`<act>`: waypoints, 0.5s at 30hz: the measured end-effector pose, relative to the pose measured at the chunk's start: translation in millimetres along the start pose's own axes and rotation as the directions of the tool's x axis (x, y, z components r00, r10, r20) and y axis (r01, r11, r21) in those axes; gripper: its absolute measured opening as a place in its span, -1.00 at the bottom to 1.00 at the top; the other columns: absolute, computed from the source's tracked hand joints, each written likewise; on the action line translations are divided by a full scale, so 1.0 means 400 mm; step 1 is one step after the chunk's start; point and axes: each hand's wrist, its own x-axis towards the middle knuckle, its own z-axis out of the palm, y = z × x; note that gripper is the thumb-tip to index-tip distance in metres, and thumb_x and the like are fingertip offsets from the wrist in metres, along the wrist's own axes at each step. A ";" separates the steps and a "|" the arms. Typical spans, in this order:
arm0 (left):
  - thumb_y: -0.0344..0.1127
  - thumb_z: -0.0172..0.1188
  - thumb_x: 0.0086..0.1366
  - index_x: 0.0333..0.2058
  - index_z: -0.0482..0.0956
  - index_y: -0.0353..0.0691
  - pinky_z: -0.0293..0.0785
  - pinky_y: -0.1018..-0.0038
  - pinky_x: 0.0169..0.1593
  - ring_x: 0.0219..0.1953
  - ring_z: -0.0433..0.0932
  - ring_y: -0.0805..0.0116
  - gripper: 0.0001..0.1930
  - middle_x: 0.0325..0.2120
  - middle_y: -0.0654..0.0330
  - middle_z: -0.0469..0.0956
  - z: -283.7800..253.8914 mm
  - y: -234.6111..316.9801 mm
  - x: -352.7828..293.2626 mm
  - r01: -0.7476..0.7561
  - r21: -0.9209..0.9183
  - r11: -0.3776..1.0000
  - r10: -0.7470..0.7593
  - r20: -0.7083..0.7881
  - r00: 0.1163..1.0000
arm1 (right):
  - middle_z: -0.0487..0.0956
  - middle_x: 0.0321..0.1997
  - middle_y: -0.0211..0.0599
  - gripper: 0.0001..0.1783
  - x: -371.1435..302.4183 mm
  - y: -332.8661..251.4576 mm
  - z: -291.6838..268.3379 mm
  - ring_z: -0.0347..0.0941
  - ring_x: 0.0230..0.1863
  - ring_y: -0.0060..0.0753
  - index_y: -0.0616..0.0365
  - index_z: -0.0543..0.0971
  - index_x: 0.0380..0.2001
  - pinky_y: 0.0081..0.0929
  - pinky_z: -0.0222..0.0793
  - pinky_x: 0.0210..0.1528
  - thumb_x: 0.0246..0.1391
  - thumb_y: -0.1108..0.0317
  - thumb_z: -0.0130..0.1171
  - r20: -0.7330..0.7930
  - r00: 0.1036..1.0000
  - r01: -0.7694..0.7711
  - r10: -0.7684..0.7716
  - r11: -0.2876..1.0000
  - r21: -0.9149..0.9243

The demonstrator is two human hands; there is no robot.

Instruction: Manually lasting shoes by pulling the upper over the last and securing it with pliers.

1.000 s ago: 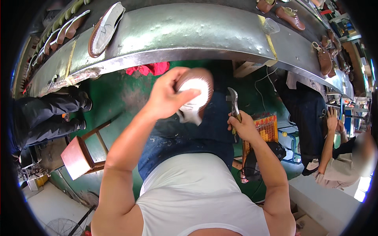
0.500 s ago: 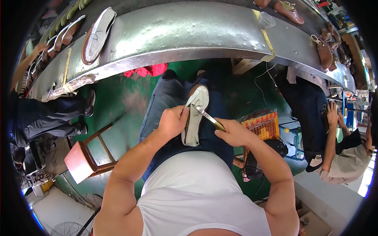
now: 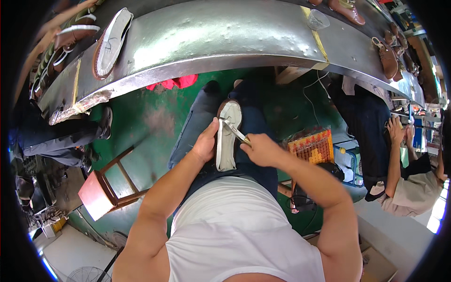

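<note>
White canvas shoe point(image 3: 228, 141) lies sole-up along the lap, left hand point(image 3: 205, 143) wrapped around its edge to steady it. Right hand point(image 3: 262, 149) is closed on metal pincers point(image 3: 235, 130), their nose biting near the toe. Best practice here, I judge: firm left grip, short controlled pulls, nose kept off the thumb.
</note>
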 end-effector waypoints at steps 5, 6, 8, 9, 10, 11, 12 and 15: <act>0.01 0.03 0.45 0.26 0.33 -0.13 0.40 0.35 0.17 0.07 0.47 0.36 -0.47 0.03 0.23 0.51 0.017 0.023 0.006 -0.077 0.188 0.979 0.075 0.016 0.997 | 0.58 -0.49 0.04 -0.66 -0.019 0.011 0.054 0.54 -0.50 0.00 0.31 0.50 -0.38 -0.16 0.42 -0.39 0.23 0.18 0.10 -0.033 0.987 -0.139 0.156 0.942 0.306; -0.02 0.05 0.45 0.27 0.33 -0.13 0.40 0.36 0.16 0.07 0.48 0.37 -0.48 0.03 0.24 0.51 0.022 0.021 0.010 -0.094 0.180 0.979 0.092 0.019 0.996 | 0.57 -0.54 -0.08 -0.66 -0.015 0.012 0.037 0.53 -0.62 -0.19 0.28 0.50 -0.39 -0.26 0.41 -0.50 0.25 0.16 0.10 0.103 0.973 -0.231 0.207 0.882 0.411; -0.11 0.10 0.43 0.26 0.34 -0.15 0.40 0.39 0.15 0.05 0.48 0.41 -0.50 0.03 0.25 0.52 0.028 0.019 0.018 -0.101 0.163 0.982 0.102 0.003 0.995 | 0.55 -0.57 -0.20 -0.66 -0.005 0.027 0.044 0.45 -0.68 -0.37 0.24 0.51 -0.40 -0.38 0.34 -0.58 0.26 0.15 0.09 0.172 0.958 -0.286 0.228 0.769 0.572; -0.11 0.10 0.43 0.26 0.34 -0.15 0.40 0.39 0.15 0.05 0.48 0.41 -0.50 0.03 0.25 0.52 0.036 0.018 0.016 -0.098 0.164 0.982 0.100 0.001 0.995 | 0.52 -0.60 -0.32 -0.67 -0.006 0.042 0.056 0.38 -0.74 -0.55 0.20 0.51 -0.41 -0.49 0.27 -0.67 0.28 0.14 0.08 0.257 0.939 -0.345 0.231 0.629 0.697; -0.11 0.10 0.43 0.26 0.34 -0.17 0.40 0.40 0.14 0.04 0.49 0.41 -0.50 0.03 0.24 0.52 0.042 0.019 0.014 -0.101 0.174 0.980 0.100 0.012 0.995 | 0.52 -0.54 -0.39 -0.70 -0.008 0.056 0.070 0.38 -0.67 -0.63 0.17 0.51 -0.37 -0.61 0.18 -0.71 0.30 0.15 0.06 0.273 0.939 -0.344 0.210 0.587 0.733; -0.12 0.10 0.43 0.25 0.34 -0.19 0.40 0.41 0.14 0.04 0.49 0.42 -0.50 0.03 0.23 0.52 0.049 0.018 0.014 -0.103 0.182 0.978 0.100 0.023 0.995 | 0.52 -0.54 -0.39 -0.70 -0.013 0.073 0.077 0.38 -0.67 -0.63 0.17 0.51 -0.37 -0.61 0.18 -0.71 0.30 0.15 0.06 0.276 0.938 -0.347 0.211 0.585 0.733; -0.12 0.10 0.43 0.25 0.34 -0.19 0.40 0.41 0.14 0.04 0.49 0.42 -0.50 0.03 0.23 0.52 0.053 0.012 0.015 -0.100 0.179 0.979 0.098 0.019 0.995 | 0.54 -0.48 -0.37 -0.70 -0.022 0.079 0.077 0.41 -0.63 -0.62 0.18 0.51 -0.32 -0.64 0.15 -0.72 0.31 0.15 0.06 0.323 0.929 -0.371 0.181 0.428 0.824; -0.12 0.11 0.42 0.25 0.34 -0.23 0.41 0.43 0.11 0.02 0.50 0.42 -0.49 0.01 0.23 0.53 0.071 -0.005 0.024 -0.094 0.204 0.975 0.108 -0.060 0.992 | 0.55 -0.39 -0.30 -0.69 -0.043 0.119 0.068 0.48 -0.51 -0.55 0.22 0.49 -0.20 -0.69 0.20 -0.72 0.31 0.15 0.08 0.438 0.895 -0.446 0.080 0.156 0.881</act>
